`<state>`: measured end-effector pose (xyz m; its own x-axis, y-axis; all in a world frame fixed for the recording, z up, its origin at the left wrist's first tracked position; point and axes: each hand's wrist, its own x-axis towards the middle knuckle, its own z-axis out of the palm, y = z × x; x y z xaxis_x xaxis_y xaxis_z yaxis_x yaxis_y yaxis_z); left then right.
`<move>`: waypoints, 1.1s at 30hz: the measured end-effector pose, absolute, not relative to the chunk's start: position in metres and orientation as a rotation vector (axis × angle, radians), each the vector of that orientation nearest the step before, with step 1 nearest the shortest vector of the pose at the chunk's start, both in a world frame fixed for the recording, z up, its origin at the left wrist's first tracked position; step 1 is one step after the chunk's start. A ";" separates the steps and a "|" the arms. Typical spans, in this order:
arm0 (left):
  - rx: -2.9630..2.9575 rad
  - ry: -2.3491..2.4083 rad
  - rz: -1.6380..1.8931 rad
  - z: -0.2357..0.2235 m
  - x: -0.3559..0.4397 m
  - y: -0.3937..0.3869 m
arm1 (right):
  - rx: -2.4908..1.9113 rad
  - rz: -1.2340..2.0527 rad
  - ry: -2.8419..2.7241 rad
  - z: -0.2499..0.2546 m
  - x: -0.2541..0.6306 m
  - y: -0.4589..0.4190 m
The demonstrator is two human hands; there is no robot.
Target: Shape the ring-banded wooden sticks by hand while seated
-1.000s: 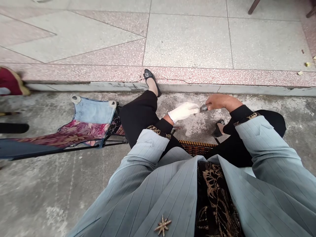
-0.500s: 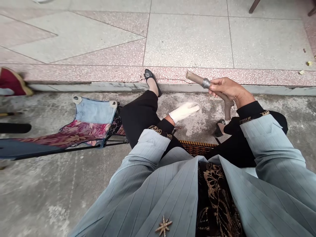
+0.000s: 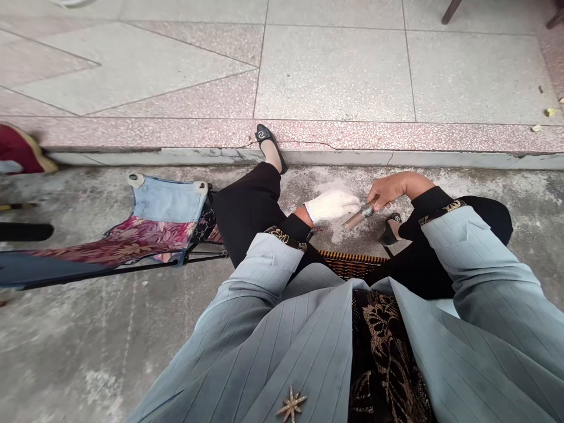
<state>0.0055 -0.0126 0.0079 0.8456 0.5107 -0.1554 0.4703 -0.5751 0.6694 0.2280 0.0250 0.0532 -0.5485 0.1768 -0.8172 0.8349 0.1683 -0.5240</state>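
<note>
My right hand (image 3: 394,188), bare, is wrapped round a brown-grey stick (image 3: 353,221) that slants down to the left. Silvery wire (image 3: 366,210) is wound in a thick coil round the stick, just beyond my fingers. The stick's other end is hidden behind the hand. On my left hand (image 3: 333,205) is a white knitted glove. Its fingers are pressed together close beside the coil, pinching the thin wire; the strand itself is too fine to see clearly now.
A folding chair with flowered fabric (image 3: 145,232) stands on the concrete at left, with a red shoe (image 3: 22,150) beyond it. Ahead runs a raised tiled step (image 3: 335,126). A woven basketlike edge (image 3: 352,264) shows between my legs.
My right hand has come down and left, and the stick has swung so its end points down-left. The coil now sits by my gloved left hand; a thin strand ran between them before.
</note>
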 end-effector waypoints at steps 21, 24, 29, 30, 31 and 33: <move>2.179 0.911 0.208 -0.011 0.008 -0.007 | 1.997 -1.431 2.065 0.059 0.238 0.033; 2.338 0.960 0.067 -0.012 0.008 -0.008 | 1.771 -1.020 2.073 0.057 0.232 0.031; 2.470 0.900 -0.036 -0.008 0.006 -0.009 | 1.308 -1.091 1.901 0.053 0.230 0.028; 2.480 0.887 -0.028 -0.006 0.006 -0.009 | 1.229 -1.174 1.870 0.051 0.231 0.028; 2.483 0.880 -0.013 -0.004 0.005 -0.009 | 1.154 -1.258 1.849 0.050 0.232 0.028; 2.464 0.861 0.025 -0.002 0.004 -0.008 | 1.013 -1.418 1.842 0.049 0.235 0.029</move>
<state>0.0036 -0.0082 -0.0023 0.7974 0.5845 -0.1499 0.5746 -0.6597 0.4844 0.2354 0.0289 0.0487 -0.5310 0.2098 -0.8210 0.8473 0.1395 -0.5124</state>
